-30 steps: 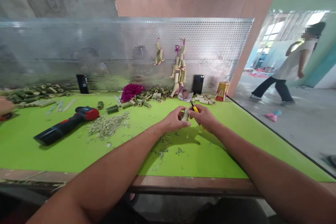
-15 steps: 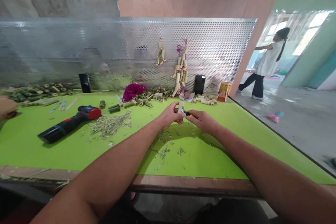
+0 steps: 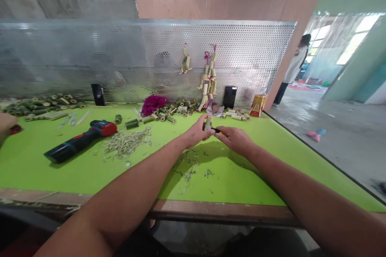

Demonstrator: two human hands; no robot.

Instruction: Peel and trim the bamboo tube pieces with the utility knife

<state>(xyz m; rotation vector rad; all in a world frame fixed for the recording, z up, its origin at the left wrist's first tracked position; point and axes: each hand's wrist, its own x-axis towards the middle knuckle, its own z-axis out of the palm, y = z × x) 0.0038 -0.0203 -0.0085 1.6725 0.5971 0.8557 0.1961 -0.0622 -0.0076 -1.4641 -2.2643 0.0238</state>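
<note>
Fingers of my left hand (image 3: 199, 131) are wrapped round a short, pale green bamboo piece (image 3: 208, 122), held upright above the green tabletop (image 3: 238, 184). My right hand (image 3: 235, 138) grips a small knife (image 3: 216, 130) with a black and yellow handle. Its tip end meets the lower part of the bamboo, and the blade itself is too small to make out. Both hands are nearly touching. Thin shavings (image 3: 190, 172) lie scattered on the table below them.
A power tool (image 3: 81, 140) lies left beside a shavings pile (image 3: 128, 142). Behind are bamboo pieces (image 3: 181, 109), purple string (image 3: 153, 105), two phones, a bottle (image 3: 257, 103) and hanging bamboo figures (image 3: 208, 80). Another person's hand (image 3: 7, 122) is at far left; a person (image 3: 292, 68) stands right.
The bamboo piece has tilted slightly in my left hand, whose fingers have shifted round it. The person in the background has moved left, partly behind the wall edge.
</note>
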